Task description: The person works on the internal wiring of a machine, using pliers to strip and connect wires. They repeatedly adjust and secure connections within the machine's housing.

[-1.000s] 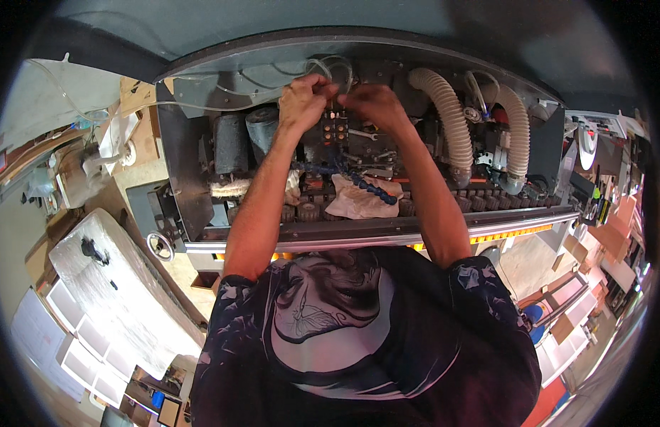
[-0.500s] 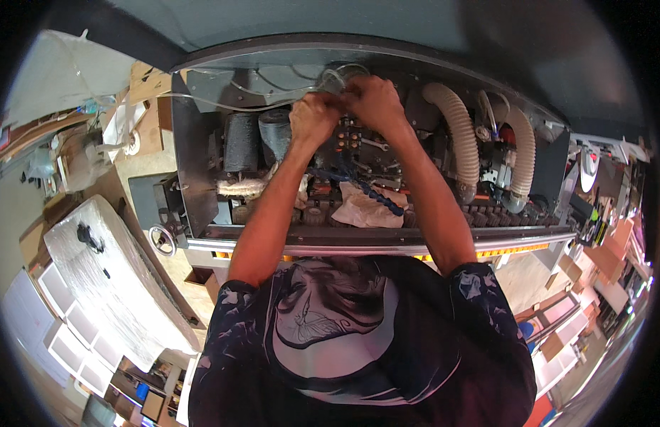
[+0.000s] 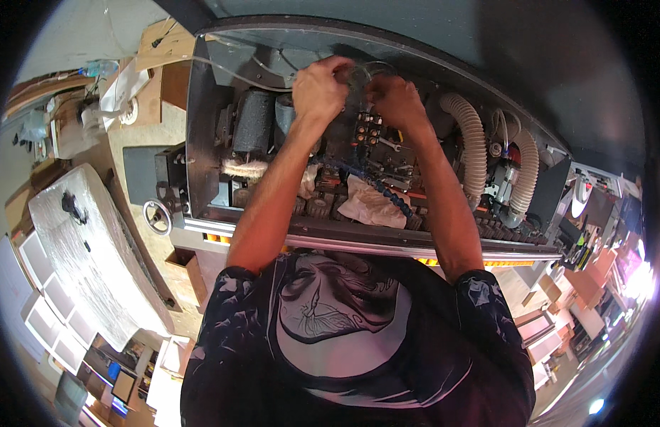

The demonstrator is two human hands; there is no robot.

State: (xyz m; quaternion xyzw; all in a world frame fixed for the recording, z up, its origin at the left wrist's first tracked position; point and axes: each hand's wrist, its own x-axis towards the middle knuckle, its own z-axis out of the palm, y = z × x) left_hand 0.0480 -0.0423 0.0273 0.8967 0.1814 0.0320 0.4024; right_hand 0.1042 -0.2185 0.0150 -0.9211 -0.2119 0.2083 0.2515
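Observation:
Both arms reach into the open housing of a machine. My left hand [image 3: 321,92] is closed, thumb and fingers pinched together, beside a clear thin tube [image 3: 230,73] that runs in from the left. My right hand [image 3: 399,103] is curled just to its right, close to a loop of clear tubing [image 3: 377,65]. What its fingertips grip is hidden. Below the hands sits a dark block with brass-coloured fittings [image 3: 367,129]. From that area a blue segmented hose [image 3: 394,198] slants down past a crumpled pale cloth or paper [image 3: 369,206].
Two ribbed white hoses [image 3: 471,146] arch at the right. A dark cylinder [image 3: 252,121] stands at the left, and a wrench [image 3: 390,144] lies inside. The raised cover [image 3: 444,43] overhangs behind. Outside are a handwheel [image 3: 157,216] and a plastic-wrapped slab [image 3: 95,249].
My hands have moved apart, the left one lifting its fingers and the right one shifting rightward. The view has turned and shifted slightly, and tubing now shows between the hands.

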